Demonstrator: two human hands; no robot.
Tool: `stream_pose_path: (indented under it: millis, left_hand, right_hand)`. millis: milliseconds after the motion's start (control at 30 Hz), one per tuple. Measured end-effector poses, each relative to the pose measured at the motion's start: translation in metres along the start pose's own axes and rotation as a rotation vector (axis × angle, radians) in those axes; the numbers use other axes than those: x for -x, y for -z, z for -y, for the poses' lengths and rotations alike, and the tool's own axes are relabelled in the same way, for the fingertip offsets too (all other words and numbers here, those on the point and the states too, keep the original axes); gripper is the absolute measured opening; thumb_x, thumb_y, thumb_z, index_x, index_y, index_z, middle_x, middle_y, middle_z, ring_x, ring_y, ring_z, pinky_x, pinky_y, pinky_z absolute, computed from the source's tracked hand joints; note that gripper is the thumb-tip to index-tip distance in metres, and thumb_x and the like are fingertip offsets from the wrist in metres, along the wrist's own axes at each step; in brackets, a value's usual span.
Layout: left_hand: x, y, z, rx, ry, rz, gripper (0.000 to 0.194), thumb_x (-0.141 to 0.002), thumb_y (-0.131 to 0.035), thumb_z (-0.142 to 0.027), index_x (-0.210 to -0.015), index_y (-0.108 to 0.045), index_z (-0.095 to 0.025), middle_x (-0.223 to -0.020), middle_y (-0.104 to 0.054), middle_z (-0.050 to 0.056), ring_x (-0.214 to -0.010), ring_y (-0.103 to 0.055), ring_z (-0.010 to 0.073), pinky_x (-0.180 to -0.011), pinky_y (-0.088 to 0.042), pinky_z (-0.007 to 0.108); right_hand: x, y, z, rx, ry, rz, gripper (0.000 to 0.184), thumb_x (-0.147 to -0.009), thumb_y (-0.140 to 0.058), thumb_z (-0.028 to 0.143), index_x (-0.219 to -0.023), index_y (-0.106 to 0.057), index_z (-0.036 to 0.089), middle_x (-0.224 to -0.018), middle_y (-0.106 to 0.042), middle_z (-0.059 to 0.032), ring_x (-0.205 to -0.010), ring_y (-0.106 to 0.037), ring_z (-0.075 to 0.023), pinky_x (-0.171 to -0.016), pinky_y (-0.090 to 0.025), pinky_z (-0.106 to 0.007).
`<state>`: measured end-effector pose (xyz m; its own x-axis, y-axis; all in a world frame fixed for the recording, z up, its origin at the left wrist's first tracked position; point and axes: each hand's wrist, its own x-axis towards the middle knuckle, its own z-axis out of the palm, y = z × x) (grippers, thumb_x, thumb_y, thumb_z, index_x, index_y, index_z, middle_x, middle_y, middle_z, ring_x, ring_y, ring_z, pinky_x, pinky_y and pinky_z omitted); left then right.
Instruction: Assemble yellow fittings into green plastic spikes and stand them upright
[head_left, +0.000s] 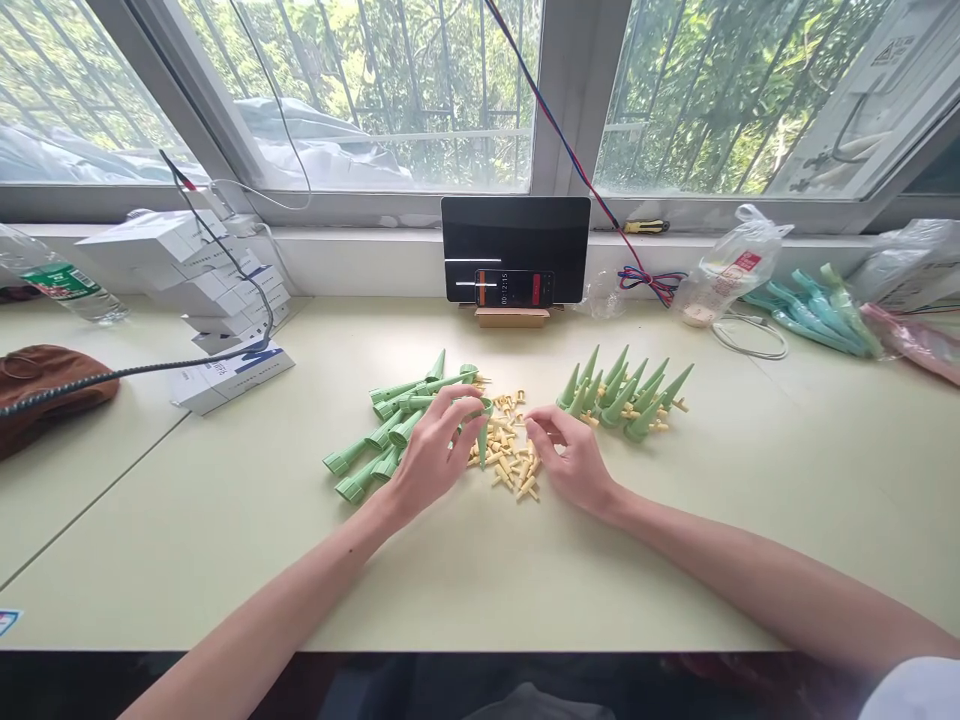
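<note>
My left hand point(442, 445) is closed on a green plastic cone point(484, 445), held with its tip pointing down. Just right of it, my right hand point(571, 458) pinches thumb and forefinger together; a small yellow piece shows at the fingertips, though the fingers partly hide it. Between both hands lies a heap of small yellow plastic pegs point(506, 465). Several green cones point(360, 485) lie on their sides beside and partly behind my left hand. Beyond my right hand, a group of green cones point(619, 405) stands with tips up, yellow pegs poking from their sides.
A phone point(517, 288) leans on a dark tablet point(517, 235) at the back. White boxes point(225, 290), a bottle point(64, 285) and a brown cloth item point(56, 390) are on the left. Plastic bags point(735, 265) and a white cable point(750, 338) lie at the back right.
</note>
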<state>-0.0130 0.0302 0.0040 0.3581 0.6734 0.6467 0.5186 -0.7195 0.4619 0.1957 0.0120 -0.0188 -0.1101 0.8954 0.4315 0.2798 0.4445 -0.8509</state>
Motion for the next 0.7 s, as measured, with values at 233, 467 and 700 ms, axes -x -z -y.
stream_pose_path:
  millis: [233, 467, 700]
  left_hand:
    - [0.0, 0.001, -0.001, 0.147, 0.012, -0.053, 0.006, -0.102, -0.039, -0.022, -0.105, -0.044, -0.021, -0.122, -0.058, 0.013, -0.062, -0.055, 0.006, -0.052, -0.05, 0.021]
    - [0.002, -0.004, -0.012, 0.369, 0.231, -0.014, 0.012, -0.1, -0.045, -0.033, -0.105, -0.046, -0.022, -0.096, -0.058, 0.003, -0.047, -0.051, 0.0027, -0.042, -0.045, 0.017]
    - [-0.002, -0.009, -0.025, 0.691, 0.517, 0.032, 0.024, -0.095, -0.054, -0.043, -0.104, -0.048, -0.021, -0.07, -0.053, -0.005, -0.045, -0.058, 0.0094, -0.035, -0.046, 0.019]
  right_hand:
    - [0.0, 0.0, 0.0, 0.003, 0.005, -0.003, 0.022, -0.097, -0.051, 0.037, -0.094, -0.062, 0.019, -0.084, -0.067, -0.0048, -0.072, -0.062, -0.0155, -0.064, -0.056, -0.027]
    - [0.001, 0.0, -0.001, 0.012, 0.04, -0.008, 0.02, -0.097, -0.05, 0.035, -0.095, -0.062, 0.019, -0.087, -0.066, -0.0054, -0.075, -0.063, -0.016, -0.067, -0.057, -0.028]
    - [0.002, 0.0, -0.002, -0.002, 0.044, -0.025, 0.017, -0.096, -0.053, 0.034, -0.098, -0.062, 0.02, -0.088, -0.066, -0.0047, -0.076, -0.063, -0.0157, -0.068, -0.057, -0.028]
